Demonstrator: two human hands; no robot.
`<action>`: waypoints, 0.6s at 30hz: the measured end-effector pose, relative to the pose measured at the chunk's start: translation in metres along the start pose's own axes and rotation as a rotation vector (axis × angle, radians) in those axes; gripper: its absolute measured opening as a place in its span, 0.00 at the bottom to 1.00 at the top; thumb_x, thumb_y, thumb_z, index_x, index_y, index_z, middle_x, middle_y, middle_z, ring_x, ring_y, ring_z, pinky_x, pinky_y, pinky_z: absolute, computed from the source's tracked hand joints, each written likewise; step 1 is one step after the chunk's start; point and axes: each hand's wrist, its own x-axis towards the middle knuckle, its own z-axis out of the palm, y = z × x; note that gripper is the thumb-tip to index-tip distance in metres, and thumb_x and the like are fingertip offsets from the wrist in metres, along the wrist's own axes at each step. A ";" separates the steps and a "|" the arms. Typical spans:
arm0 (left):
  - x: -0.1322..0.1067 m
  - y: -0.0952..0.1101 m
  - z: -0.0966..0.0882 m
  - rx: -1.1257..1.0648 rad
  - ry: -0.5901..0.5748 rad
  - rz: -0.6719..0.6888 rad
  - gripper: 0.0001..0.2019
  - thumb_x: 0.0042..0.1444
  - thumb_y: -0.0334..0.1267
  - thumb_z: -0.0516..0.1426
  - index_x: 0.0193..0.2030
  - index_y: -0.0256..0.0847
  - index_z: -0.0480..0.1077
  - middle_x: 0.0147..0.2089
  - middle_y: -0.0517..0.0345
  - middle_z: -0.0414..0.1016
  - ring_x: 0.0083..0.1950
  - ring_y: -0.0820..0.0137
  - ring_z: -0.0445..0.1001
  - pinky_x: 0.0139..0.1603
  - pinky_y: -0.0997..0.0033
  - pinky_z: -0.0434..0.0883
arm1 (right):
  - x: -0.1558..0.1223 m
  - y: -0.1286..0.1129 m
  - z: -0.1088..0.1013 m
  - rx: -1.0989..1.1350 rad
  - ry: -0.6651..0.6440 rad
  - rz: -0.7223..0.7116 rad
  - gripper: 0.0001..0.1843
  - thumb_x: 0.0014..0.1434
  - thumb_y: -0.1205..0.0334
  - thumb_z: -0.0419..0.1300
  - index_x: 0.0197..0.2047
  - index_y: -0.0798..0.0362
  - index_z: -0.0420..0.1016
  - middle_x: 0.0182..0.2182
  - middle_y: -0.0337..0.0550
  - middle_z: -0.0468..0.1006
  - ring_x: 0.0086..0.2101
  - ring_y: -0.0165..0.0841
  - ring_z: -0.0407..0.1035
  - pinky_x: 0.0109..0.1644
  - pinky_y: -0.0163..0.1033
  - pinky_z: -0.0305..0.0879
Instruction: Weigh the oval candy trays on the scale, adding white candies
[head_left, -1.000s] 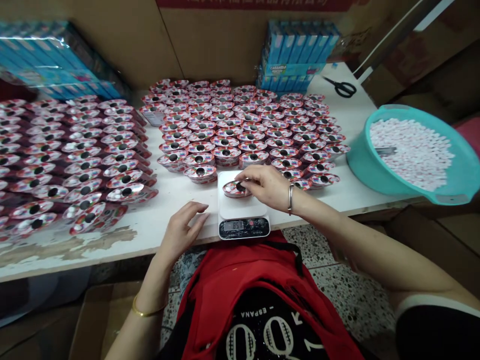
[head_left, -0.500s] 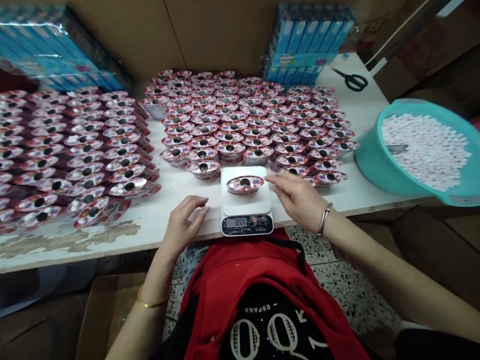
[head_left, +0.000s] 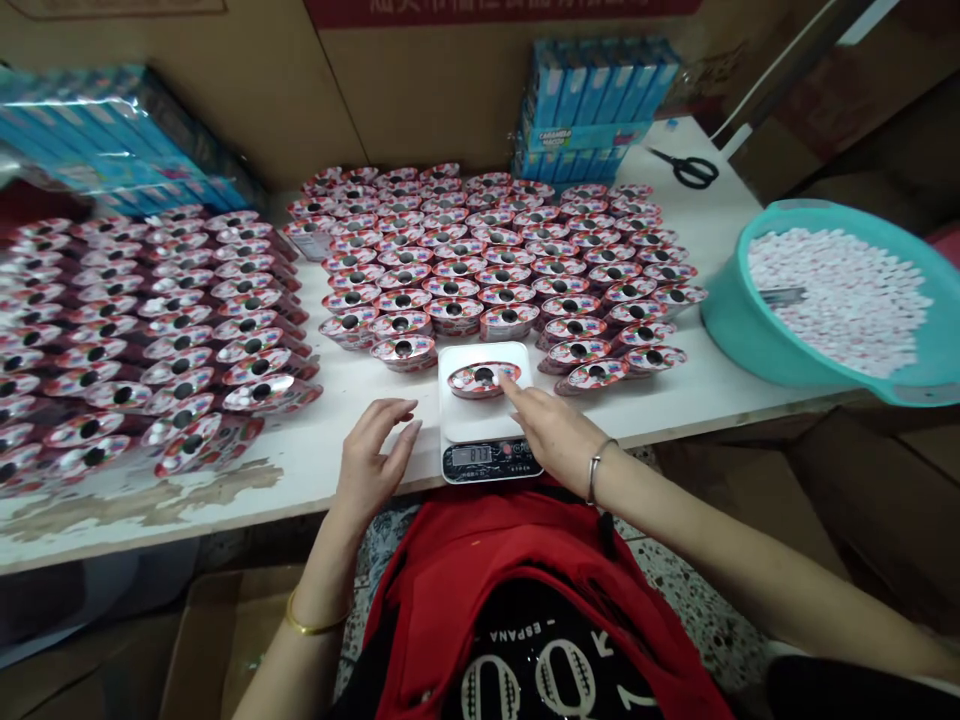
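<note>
On the platform of a small white digital scale (head_left: 480, 425) stands a red and white printed carton (head_left: 469, 386) with a dark hole in its top. My right hand (head_left: 559, 440) reaches over the scale from the right. Its fingers are drawn together, with the fingertips at the carton's top beside the hole, where a small white piece shows. Whether the fingers grip that piece is not clear. My left hand (head_left: 375, 455) hovers left of the scale, thumb and fingers apart, holding nothing.
Rows of matching cartons (head_left: 450, 287) stand behind the scale, with more rows (head_left: 176, 345) at left. A turquoise basin (head_left: 739, 300) of small white pieces is at right. Black scissors (head_left: 694, 172) and blue packs (head_left: 589, 110) lie farther back on the white table (head_left: 390, 400).
My right hand has moved left, from beside the carton onto its top near the hole. The number on the scale display has changed. My left hand stays about where it was.
</note>
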 end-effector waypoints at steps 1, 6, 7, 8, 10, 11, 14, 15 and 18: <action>0.001 0.001 0.002 0.001 0.007 0.011 0.11 0.60 0.36 0.54 0.50 0.41 0.69 0.42 0.54 0.72 0.42 0.71 0.73 0.44 0.69 0.71 | 0.003 -0.002 0.002 0.011 -0.009 -0.006 0.34 0.63 0.72 0.47 0.71 0.58 0.47 0.45 0.57 0.75 0.42 0.40 0.72 0.47 0.44 0.68; 0.011 0.012 0.015 0.130 0.001 0.167 0.21 0.59 0.38 0.56 0.60 0.44 0.64 0.57 0.46 0.68 0.57 0.62 0.68 0.56 0.59 0.68 | 0.012 -0.009 0.001 0.087 0.068 -0.021 0.37 0.63 0.73 0.46 0.73 0.54 0.39 0.48 0.57 0.76 0.43 0.40 0.73 0.46 0.44 0.69; 0.014 0.015 0.018 0.167 -0.013 0.200 0.23 0.59 0.39 0.56 0.62 0.45 0.61 0.61 0.44 0.65 0.61 0.60 0.65 0.58 0.56 0.65 | 0.012 -0.008 -0.001 0.112 0.095 -0.028 0.36 0.63 0.72 0.46 0.73 0.55 0.39 0.49 0.58 0.76 0.44 0.40 0.73 0.47 0.44 0.69; 0.017 0.018 0.021 0.199 -0.028 0.225 0.25 0.59 0.40 0.56 0.63 0.45 0.60 0.64 0.43 0.62 0.64 0.58 0.61 0.60 0.53 0.63 | 0.010 -0.006 -0.003 0.139 0.126 -0.035 0.35 0.64 0.70 0.45 0.72 0.56 0.41 0.49 0.58 0.75 0.46 0.41 0.73 0.47 0.45 0.69; 0.023 0.025 0.028 0.248 -0.056 0.254 0.26 0.59 0.41 0.56 0.64 0.46 0.57 0.68 0.42 0.57 0.69 0.55 0.55 0.63 0.49 0.59 | 0.005 0.001 -0.006 0.192 0.196 -0.052 0.32 0.65 0.68 0.46 0.71 0.58 0.46 0.51 0.59 0.74 0.49 0.42 0.72 0.50 0.46 0.69; 0.026 0.028 0.032 0.268 -0.066 0.264 0.26 0.60 0.42 0.56 0.65 0.47 0.57 0.69 0.43 0.56 0.70 0.55 0.53 0.64 0.48 0.57 | 0.001 0.005 -0.007 0.215 0.236 -0.057 0.31 0.65 0.67 0.46 0.70 0.59 0.49 0.52 0.60 0.74 0.50 0.42 0.71 0.51 0.46 0.69; 0.037 0.038 0.040 0.331 -0.087 0.261 0.28 0.59 0.45 0.55 0.65 0.46 0.55 0.68 0.43 0.56 0.69 0.53 0.53 0.66 0.46 0.53 | -0.009 0.015 -0.006 0.285 0.329 -0.053 0.30 0.64 0.67 0.47 0.69 0.60 0.54 0.50 0.57 0.75 0.49 0.40 0.71 0.51 0.46 0.69; 0.041 0.041 0.042 0.352 -0.097 0.245 0.28 0.59 0.45 0.55 0.65 0.45 0.55 0.67 0.42 0.58 0.68 0.53 0.56 0.64 0.47 0.53 | -0.012 0.018 -0.006 0.306 0.340 -0.041 0.29 0.64 0.67 0.48 0.68 0.60 0.54 0.47 0.56 0.77 0.47 0.39 0.72 0.50 0.45 0.69; 0.054 0.045 0.044 0.386 -0.161 0.194 0.23 0.59 0.41 0.55 0.61 0.40 0.60 0.56 0.43 0.70 0.56 0.56 0.67 0.56 0.52 0.59 | -0.020 0.021 -0.003 0.348 0.338 0.018 0.28 0.64 0.66 0.48 0.67 0.63 0.57 0.36 0.51 0.79 0.36 0.37 0.73 0.43 0.43 0.71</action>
